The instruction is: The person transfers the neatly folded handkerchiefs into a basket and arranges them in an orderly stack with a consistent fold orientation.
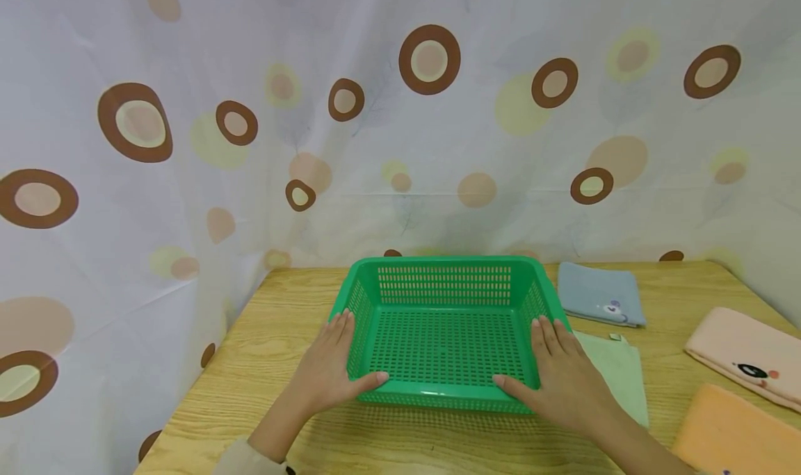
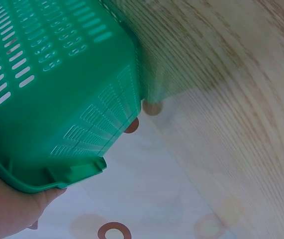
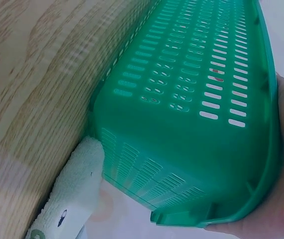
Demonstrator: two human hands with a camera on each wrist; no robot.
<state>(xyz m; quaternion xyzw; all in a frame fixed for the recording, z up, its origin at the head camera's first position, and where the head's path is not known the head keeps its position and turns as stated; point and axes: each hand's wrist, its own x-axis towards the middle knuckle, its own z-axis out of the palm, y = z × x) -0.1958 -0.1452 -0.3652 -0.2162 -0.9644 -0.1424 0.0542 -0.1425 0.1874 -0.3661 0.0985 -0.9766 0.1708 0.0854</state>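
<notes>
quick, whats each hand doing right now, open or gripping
Left hand: open, resting against the left side of the green perforated plastic basket.
Right hand: open, resting against its right side.

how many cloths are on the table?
4, all right of the basket: blue cloth at the back, green cloth before it, pink cloth farther right, orange cloth nearest the front. Others may be hidden.

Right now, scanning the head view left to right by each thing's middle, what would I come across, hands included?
Left hand, green basket, right hand, folded blue cloth, pink cloth.
</notes>
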